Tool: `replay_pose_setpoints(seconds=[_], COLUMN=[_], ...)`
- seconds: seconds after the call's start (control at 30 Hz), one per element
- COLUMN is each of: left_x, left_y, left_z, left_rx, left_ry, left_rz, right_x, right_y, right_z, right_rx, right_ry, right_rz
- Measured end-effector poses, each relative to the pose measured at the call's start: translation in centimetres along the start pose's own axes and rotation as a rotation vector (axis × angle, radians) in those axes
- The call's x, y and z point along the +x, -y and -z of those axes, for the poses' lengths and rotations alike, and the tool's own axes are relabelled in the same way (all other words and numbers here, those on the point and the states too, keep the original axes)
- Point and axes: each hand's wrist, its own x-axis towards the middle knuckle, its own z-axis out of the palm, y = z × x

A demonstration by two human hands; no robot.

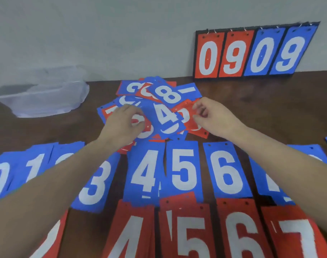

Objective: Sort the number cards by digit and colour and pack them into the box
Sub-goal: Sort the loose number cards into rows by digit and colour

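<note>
Nearest the camera, a row of red sorted stacks lies on the dark wooden table, showing 4, 5, 6 and 7. Just beyond it runs a row of blue sorted stacks, reading 0, 1, then 3, 4, 5 and 6, with both forearms crossing over it.

Past these rows sits the unsorted pile, a loose heap of red and blue number cards overlapping at all angles, with a blue 4 and a blue 8 on top. The left hand rests on the pile's left side, fingers curled down onto a card; whether it actually holds one I cannot tell. The right hand pinches the edge of a red card at the pile's right side, its grip closed on that edge.

The cards look thin, flat, light and fairly stiff, probably slick against each other, so a pinch at a free edge or corner should lift one, while neighbours may slide along. Each bears a white digit and two small holes at one short end.

Farther left stands the translucent plastic box, well apart from the pile. At the back a scoreboard leans on the wall, showing 0 9 0 9.
</note>
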Motion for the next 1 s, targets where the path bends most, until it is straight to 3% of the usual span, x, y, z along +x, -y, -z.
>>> replay_pose_setpoints(seconds=[0.27, 0.47, 0.6, 0.7, 0.87, 1.0], left_x=[2.8, 2.4, 2.4, 2.8, 3.2, 3.1], left_y=[4.3, 5.6, 6.8, 6.9, 6.1, 5.9], left_z=[-0.2, -0.3, 0.7, 1.5, 1.6, 1.9], left_rx=[0.026, 0.104, 0.155, 0.165, 0.205, 0.206], left_ry=[0.065, 0.090, 0.205, 0.261, 0.263, 0.200], left_rz=[0.004, -0.023, -0.024, 0.023, 0.082, 0.024], right_x=[6.0, 7.2, 6.1, 6.5, 7.7, 8.3], right_y=[0.9, -0.1, -0.3, 0.3, 1.6, 2.0], right_z=[-3.7, -4.7, -3.7, -2.9, -2.7, -2.1], right_rx=[-0.160, -0.398, -0.399, -0.351, -0.362, -0.271], right_ry=[-0.056, 0.100, -0.019, -0.022, 0.053, 0.073], right_rz=[0.090, 0.058, 0.075, -0.016, -0.052, -0.149])
